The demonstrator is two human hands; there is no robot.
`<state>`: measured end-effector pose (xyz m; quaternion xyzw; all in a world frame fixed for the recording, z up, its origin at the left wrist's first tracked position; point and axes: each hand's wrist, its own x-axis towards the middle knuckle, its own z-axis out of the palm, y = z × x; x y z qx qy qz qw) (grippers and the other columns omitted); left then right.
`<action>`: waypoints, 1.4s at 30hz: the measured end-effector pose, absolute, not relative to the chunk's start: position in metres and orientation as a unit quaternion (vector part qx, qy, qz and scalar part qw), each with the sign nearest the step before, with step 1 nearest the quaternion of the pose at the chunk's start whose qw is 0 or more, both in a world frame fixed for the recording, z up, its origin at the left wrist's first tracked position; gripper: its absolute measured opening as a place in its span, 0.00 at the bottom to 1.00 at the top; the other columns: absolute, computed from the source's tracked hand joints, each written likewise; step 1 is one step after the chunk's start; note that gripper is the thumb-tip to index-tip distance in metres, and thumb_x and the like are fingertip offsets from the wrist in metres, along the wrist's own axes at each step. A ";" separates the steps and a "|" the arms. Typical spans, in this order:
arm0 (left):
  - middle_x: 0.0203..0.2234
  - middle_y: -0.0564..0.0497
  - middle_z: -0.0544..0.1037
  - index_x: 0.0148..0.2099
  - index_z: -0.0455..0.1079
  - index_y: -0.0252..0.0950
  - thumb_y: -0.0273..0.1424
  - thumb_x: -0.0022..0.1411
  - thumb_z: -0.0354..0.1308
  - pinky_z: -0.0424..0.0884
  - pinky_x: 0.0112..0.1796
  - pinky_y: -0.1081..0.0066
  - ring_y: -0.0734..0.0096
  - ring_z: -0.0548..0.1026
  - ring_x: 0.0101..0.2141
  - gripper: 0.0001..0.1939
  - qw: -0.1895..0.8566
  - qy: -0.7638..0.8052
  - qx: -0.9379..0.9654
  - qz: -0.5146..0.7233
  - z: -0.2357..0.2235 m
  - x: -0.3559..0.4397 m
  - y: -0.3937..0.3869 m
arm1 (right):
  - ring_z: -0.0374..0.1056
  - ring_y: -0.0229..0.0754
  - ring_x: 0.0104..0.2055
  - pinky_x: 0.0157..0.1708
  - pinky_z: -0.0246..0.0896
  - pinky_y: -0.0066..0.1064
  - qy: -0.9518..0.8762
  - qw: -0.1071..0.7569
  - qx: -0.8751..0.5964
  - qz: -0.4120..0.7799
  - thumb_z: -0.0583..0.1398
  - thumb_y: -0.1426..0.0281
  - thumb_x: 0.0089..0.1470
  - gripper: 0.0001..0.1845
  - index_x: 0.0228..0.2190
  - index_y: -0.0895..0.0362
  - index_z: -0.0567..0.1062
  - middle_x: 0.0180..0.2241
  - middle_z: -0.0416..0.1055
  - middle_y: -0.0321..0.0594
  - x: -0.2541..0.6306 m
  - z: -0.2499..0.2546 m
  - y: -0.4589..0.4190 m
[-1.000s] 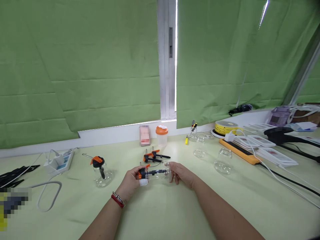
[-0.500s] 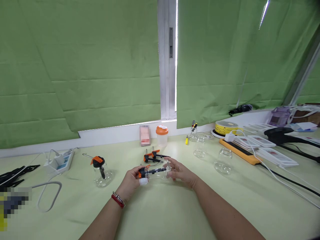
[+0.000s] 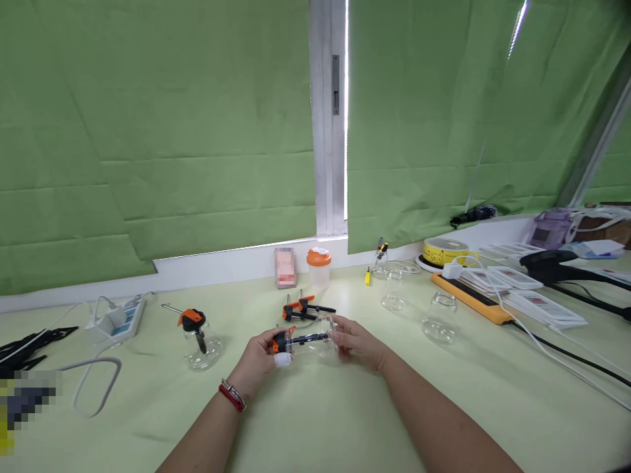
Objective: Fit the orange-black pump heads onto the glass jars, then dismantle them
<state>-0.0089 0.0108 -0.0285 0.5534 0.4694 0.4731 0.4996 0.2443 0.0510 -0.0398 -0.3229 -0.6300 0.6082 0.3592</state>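
A clear glass bottle [image 3: 315, 352] lies on its side between my hands, low over the table or on it; I cannot tell which. Its black and orange lid [image 3: 279, 341] sits at the left end, and a dark rod [image 3: 310, 338] runs from it inside the glass. My left hand [image 3: 259, 355], with white tape on one finger, is closed round the lid end. The fingers of my right hand [image 3: 359, 340] are curled round the bottle's base. Just behind lie two loose black and orange lids [image 3: 294, 312] with dark stems.
A lidded glass bottle [image 3: 202, 345] stands left. Two clear glass bottles [image 3: 441, 322] stand right, with a small jar of screwdrivers [image 3: 380, 263] behind. An orange-lidded cup [image 3: 319, 266] is near the wall. Power strips [image 3: 470, 299] and cables lie at both sides.
Very little differs. The right fingers have shifted slightly on the bottle's base, and the view has moved a touch; the left hand keeps its hold.
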 end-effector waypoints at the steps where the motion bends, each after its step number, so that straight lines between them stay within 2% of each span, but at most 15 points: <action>1: 0.28 0.50 0.78 0.45 0.72 0.33 0.29 0.36 0.71 0.70 0.36 0.68 0.66 0.75 0.31 0.29 0.499 0.469 0.554 0.473 -0.028 -0.008 0.011 | 0.63 0.32 0.21 0.20 0.52 0.25 -0.627 0.356 -0.330 0.609 0.61 0.54 0.47 0.33 0.53 0.51 0.64 0.29 0.67 0.34 0.244 -0.039 0.051; 5: 0.28 0.51 0.78 0.45 0.73 0.34 0.29 0.35 0.71 0.71 0.37 0.68 0.67 0.75 0.31 0.29 0.500 0.468 0.552 0.476 -0.028 -0.007 0.011 | 0.61 0.31 0.19 0.18 0.51 0.24 -0.622 0.347 -0.349 0.609 0.59 0.52 0.49 0.30 0.50 0.53 0.64 0.34 0.72 0.39 0.242 -0.039 0.051; 15: 0.28 0.51 0.78 0.45 0.72 0.33 0.26 0.37 0.70 0.71 0.37 0.68 0.67 0.75 0.31 0.28 0.509 0.460 0.554 0.471 -0.029 -0.008 0.011 | 0.56 0.29 0.16 0.15 0.48 0.22 -0.627 0.351 -0.354 0.599 0.54 0.47 0.51 0.27 0.40 0.57 0.68 0.27 0.72 0.38 0.239 -0.038 0.049; 25: 0.27 0.53 0.77 0.44 0.72 0.33 0.24 0.37 0.69 0.70 0.36 0.70 0.69 0.74 0.30 0.26 0.508 0.458 0.564 0.462 -0.028 -0.006 0.010 | 0.55 0.30 0.12 0.12 0.45 0.22 -0.625 0.331 -0.374 0.599 0.49 0.44 0.52 0.31 0.38 0.59 0.68 0.21 0.72 0.37 0.239 -0.046 0.055; 29: 0.28 0.52 0.78 0.44 0.72 0.33 0.24 0.38 0.69 0.71 0.36 0.70 0.68 0.75 0.31 0.26 0.502 0.453 0.574 0.463 -0.032 -0.008 0.012 | 0.57 0.30 0.13 0.13 0.47 0.22 -0.627 0.323 -0.374 0.602 0.48 0.44 0.53 0.32 0.36 0.60 0.68 0.21 0.71 0.38 0.239 -0.049 0.056; 32: 0.29 0.51 0.78 0.45 0.72 0.34 0.25 0.37 0.69 0.72 0.36 0.69 0.68 0.75 0.31 0.28 0.494 0.466 0.564 0.470 -0.033 -0.009 0.013 | 0.63 0.33 0.18 0.14 0.49 0.22 -0.621 0.324 -0.384 0.601 0.49 0.44 0.53 0.32 0.39 0.60 0.69 0.27 0.73 0.41 0.238 -0.048 0.055; 34: 0.30 0.51 0.78 0.45 0.72 0.33 0.25 0.35 0.70 0.72 0.37 0.68 0.67 0.75 0.31 0.29 0.493 0.476 0.554 0.473 -0.033 -0.009 0.014 | 0.67 0.35 0.24 0.15 0.52 0.22 -0.616 0.337 -0.381 0.601 0.51 0.45 0.52 0.31 0.44 0.59 0.69 0.34 0.72 0.45 0.237 -0.047 0.053; 38: 0.31 0.50 0.78 0.44 0.72 0.33 0.25 0.34 0.71 0.72 0.37 0.69 0.67 0.75 0.32 0.30 0.490 0.489 0.532 0.487 -0.032 -0.008 0.014 | 0.68 0.40 0.38 0.26 0.62 0.27 -0.620 0.368 -0.317 0.616 0.59 0.53 0.51 0.34 0.57 0.48 0.58 0.53 0.61 0.46 0.239 -0.044 0.052; 40: 0.31 0.50 0.78 0.44 0.71 0.32 0.25 0.34 0.71 0.71 0.37 0.70 0.68 0.75 0.32 0.30 0.487 0.490 0.526 0.496 -0.032 -0.009 0.014 | 0.66 0.41 0.41 0.31 0.63 0.30 -0.633 0.372 -0.285 0.616 0.63 0.58 0.48 0.39 0.59 0.44 0.54 0.57 0.56 0.45 0.241 -0.044 0.052; 42: 0.31 0.50 0.78 0.44 0.71 0.32 0.25 0.34 0.71 0.71 0.37 0.70 0.68 0.75 0.32 0.30 0.489 0.486 0.525 0.499 -0.033 -0.009 0.015 | 0.66 0.41 0.41 0.33 0.63 0.31 -0.642 0.372 -0.273 0.613 0.65 0.60 0.47 0.41 0.59 0.43 0.54 0.57 0.55 0.45 0.243 -0.044 0.053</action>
